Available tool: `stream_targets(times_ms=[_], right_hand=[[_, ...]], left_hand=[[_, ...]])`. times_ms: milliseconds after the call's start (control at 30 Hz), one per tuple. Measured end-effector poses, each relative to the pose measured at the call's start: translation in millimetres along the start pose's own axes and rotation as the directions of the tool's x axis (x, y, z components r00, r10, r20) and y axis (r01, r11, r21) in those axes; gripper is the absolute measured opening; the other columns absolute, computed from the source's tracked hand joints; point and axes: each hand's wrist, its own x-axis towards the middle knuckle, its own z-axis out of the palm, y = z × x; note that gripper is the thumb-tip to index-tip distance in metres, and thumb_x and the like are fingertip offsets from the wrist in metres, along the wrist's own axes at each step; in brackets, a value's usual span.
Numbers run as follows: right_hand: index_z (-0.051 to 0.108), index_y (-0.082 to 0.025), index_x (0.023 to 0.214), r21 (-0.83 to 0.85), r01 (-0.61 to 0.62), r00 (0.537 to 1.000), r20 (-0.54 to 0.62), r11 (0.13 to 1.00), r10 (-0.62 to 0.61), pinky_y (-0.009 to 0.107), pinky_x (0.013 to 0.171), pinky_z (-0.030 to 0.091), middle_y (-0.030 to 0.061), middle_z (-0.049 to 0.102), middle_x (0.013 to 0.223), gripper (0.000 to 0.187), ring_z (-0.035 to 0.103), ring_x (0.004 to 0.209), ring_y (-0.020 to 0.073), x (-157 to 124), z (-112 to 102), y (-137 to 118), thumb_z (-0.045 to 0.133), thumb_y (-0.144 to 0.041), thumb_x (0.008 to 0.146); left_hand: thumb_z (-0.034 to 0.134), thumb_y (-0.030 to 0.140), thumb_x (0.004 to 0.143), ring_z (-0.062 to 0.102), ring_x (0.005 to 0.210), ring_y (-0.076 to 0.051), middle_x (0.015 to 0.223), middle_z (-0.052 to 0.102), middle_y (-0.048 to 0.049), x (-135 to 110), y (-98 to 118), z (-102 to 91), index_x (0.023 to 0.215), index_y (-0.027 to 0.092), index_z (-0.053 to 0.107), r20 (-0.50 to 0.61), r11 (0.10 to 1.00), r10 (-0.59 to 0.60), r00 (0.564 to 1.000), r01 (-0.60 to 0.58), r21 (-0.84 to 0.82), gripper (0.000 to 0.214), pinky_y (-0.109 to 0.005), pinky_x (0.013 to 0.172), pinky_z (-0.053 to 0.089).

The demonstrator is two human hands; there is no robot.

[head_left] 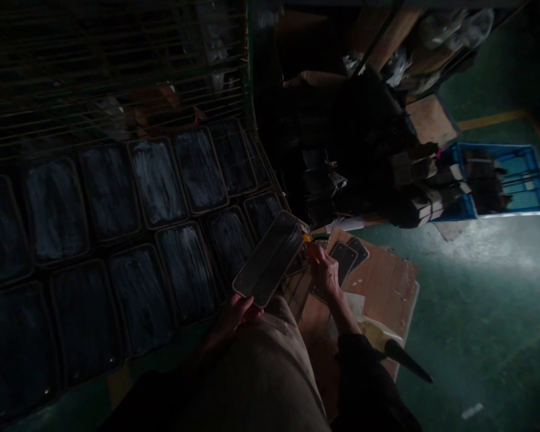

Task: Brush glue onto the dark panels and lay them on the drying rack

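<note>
A dark rectangular panel [270, 258] with rounded corners and a pale rim slants above my lap. My left hand [243, 309] grips its lower left end, thumb on top. My right hand [326, 270] is closed around a slim orange-handled tool [311, 245], whose tip meets the panel's upper right edge; darkness hides the tip's shape. Beneath my right forearm is a wooden board [382, 276] bearing smaller dark plates [343, 259] with rounded corners. By my right sleeve lies a pale container [378, 332] with a dark pointed piece [407, 360].
To the left, rows of dark panels [186, 270] with whitish streaks lie side by side. A wire rack [247, 60] rises behind them. Bundled dark pieces [427, 204] sit beside a blue crate [517, 210] on the green floor [486, 300]. The scene is dim.
</note>
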Motion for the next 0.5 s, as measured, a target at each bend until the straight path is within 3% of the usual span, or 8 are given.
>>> stream_targets(times_ms=[300,500], right_hand=[[0.064,-0.019,0.119,-0.040,0.108,0.993,0.056,0.993,-0.106,0.023,0.060,0.042,0.0059,0.067,0.088,0.031,0.061,0.070,0.0155,-10,11,0,0.042,-0.018,0.098],[0.059,-0.018,0.121,0.020,0.212,0.963,0.167,0.977,-0.213,0.024,0.057,0.038,0.0026,0.060,0.077,0.036,0.053,0.063,0.0145,-66,20,-29,0.037,-0.008,0.094]], left_hand=[[0.070,0.026,0.085,0.075,0.067,-0.020,0.076,0.076,-0.0082,-2,5,0.5,0.100,0.014,0.057,0.031,0.998,0.031,0.999,-0.033,0.058,0.024,-0.027,0.062,0.060],[0.065,0.021,0.086,0.072,0.059,-0.017,0.068,0.074,-0.0069,1,9,4.0,0.094,0.013,0.058,-0.025,0.995,-0.032,0.999,0.034,0.097,0.014,-0.025,0.058,0.058]])
